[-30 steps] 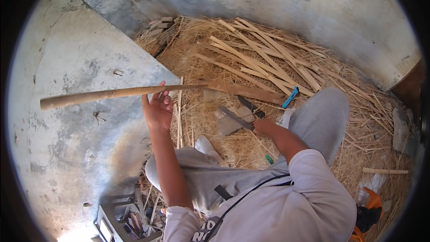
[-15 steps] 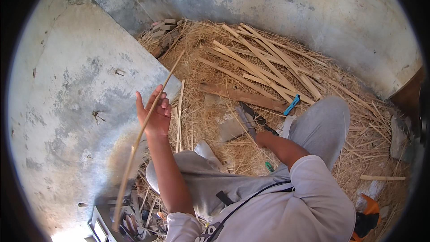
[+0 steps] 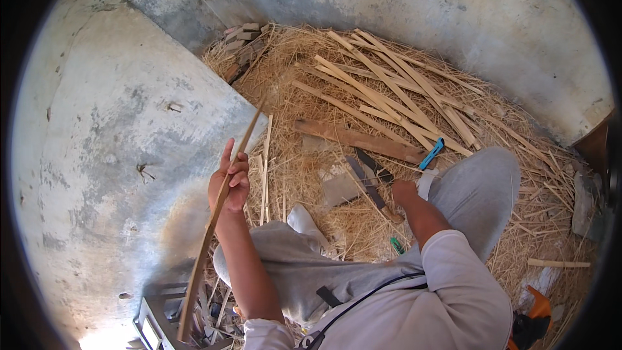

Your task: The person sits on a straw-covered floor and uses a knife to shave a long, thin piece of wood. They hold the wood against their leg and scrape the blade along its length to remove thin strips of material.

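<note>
My left hand (image 3: 229, 183) grips a long, thin bamboo strip (image 3: 208, 233) that runs from near my lower left up toward the straw pile. Its lower end sits over a small box of tools by my knee. My right hand (image 3: 403, 192) is closed on the handle of a broad-bladed knife (image 3: 364, 180), whose blade lies flat on the shavings in front of my legs. I sit on the ground in grey trousers (image 3: 479, 194).
A heap of split bamboo strips (image 3: 389, 100) and shavings (image 3: 304, 162) covers the floor ahead. A flat wooden board (image 3: 356, 140) lies across it, a blue-handled tool (image 3: 431, 153) beside it. Concrete walls (image 3: 110, 129) rise to the left and behind.
The bamboo strip swung from lying level across my view to standing nearly upright along my left arm. My right hand stayed low on the knife.
</note>
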`<action>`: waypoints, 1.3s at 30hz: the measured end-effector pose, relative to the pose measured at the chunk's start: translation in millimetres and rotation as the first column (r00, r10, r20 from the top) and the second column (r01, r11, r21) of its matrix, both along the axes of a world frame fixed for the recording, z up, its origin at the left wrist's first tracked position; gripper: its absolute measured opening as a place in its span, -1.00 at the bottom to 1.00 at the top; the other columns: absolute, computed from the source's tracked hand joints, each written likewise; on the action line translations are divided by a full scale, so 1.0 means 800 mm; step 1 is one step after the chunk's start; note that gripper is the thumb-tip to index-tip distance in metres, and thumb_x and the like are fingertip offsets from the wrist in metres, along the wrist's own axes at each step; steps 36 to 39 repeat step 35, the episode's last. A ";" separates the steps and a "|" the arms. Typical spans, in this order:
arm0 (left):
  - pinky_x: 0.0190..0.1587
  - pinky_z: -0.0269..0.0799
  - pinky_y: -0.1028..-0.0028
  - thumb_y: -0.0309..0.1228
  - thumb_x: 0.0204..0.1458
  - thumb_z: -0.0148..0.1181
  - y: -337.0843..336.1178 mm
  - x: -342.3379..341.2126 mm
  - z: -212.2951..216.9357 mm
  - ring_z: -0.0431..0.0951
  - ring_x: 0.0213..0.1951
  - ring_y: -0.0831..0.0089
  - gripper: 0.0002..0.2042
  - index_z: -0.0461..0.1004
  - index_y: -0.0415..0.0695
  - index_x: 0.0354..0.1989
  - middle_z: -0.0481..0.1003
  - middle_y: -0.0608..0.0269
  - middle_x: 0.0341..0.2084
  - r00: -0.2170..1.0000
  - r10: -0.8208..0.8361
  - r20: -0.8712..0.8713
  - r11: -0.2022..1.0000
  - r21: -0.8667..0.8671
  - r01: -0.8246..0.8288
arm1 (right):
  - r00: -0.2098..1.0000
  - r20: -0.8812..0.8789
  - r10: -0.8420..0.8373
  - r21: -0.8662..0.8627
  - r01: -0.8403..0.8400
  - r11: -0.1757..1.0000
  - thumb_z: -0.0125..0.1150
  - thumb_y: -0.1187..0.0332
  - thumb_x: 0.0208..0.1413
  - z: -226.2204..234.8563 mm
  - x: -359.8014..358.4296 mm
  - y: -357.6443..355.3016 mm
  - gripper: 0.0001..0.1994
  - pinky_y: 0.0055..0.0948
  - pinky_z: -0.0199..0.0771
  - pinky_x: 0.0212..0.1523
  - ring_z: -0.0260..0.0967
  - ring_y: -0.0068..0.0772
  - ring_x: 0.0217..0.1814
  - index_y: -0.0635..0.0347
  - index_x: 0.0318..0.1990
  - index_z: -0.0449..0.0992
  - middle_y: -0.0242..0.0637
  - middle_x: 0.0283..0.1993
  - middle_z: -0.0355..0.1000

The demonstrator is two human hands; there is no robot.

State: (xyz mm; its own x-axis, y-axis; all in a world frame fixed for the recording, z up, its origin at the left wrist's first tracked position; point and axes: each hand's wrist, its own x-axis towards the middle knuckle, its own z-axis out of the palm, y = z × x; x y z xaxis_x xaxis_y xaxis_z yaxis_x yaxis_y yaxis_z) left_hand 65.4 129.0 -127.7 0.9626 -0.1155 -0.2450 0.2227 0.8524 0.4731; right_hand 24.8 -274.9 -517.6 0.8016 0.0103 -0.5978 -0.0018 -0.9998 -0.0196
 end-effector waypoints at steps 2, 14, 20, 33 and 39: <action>-0.56 0.37 0.63 -0.54 0.31 -0.09 0.003 0.001 -0.002 0.42 -0.44 0.47 -0.60 0.18 -0.39 0.30 0.40 -0.02 -0.27 1.000 -0.015 -0.018 1.000 0.011 0.015 | 0.999 0.027 0.041 0.013 -0.042 0.999 0.28 0.34 0.08 0.005 0.004 0.002 -0.79 -0.06 0.59 -0.20 0.61 -0.06 -0.11 0.20 -0.16 0.64 -0.16 -0.19 0.61; -0.59 0.35 0.67 0.02 0.21 0.20 -0.033 -0.034 0.041 0.50 -0.42 0.57 -0.30 0.25 -0.37 0.27 0.53 0.07 -0.20 0.958 -0.118 0.263 0.914 0.405 0.001 | 0.989 0.086 -0.123 0.310 0.091 0.946 0.27 0.34 0.11 0.219 0.083 -0.020 -0.65 -0.12 0.60 -0.30 0.58 -0.16 -0.27 0.37 0.00 0.52 0.04 -0.15 0.56; -0.61 0.35 0.63 -0.26 0.25 0.23 -0.062 -0.048 0.014 0.47 -0.60 0.61 -0.64 0.47 -0.26 0.08 0.57 0.27 -0.45 0.984 -0.028 0.173 0.698 0.708 -0.105 | 0.989 0.008 -0.148 0.545 0.120 0.830 0.24 0.27 0.16 0.351 0.059 0.025 -0.58 -0.25 0.54 -0.55 0.50 -0.25 -0.54 0.39 0.06 0.41 -0.10 -0.45 0.51; -0.06 0.34 0.52 -0.14 0.28 0.19 -0.107 -0.050 -0.063 0.43 -0.20 0.61 -0.67 0.58 -0.18 -0.04 0.53 0.35 -0.31 0.934 -0.053 0.353 0.238 0.913 -0.331 | 0.989 -0.114 -0.089 0.578 0.139 0.804 0.13 0.01 0.21 0.240 -0.047 0.073 -0.55 0.00 0.56 -0.38 0.59 -0.09 -0.32 0.33 -0.25 0.57 0.01 -0.25 0.57; 0.01 0.34 0.48 -0.13 0.25 0.22 -0.116 -0.050 -0.050 0.45 -0.18 0.57 -0.66 0.58 -0.16 -0.03 0.54 0.33 -0.28 0.888 0.003 0.459 0.293 0.849 -0.440 | 0.999 0.018 0.028 0.511 -0.033 0.859 0.14 -0.06 0.19 0.191 -0.044 0.065 -0.50 0.14 0.57 -0.22 0.63 0.02 -0.24 0.29 -0.13 0.63 -0.01 -0.26 0.62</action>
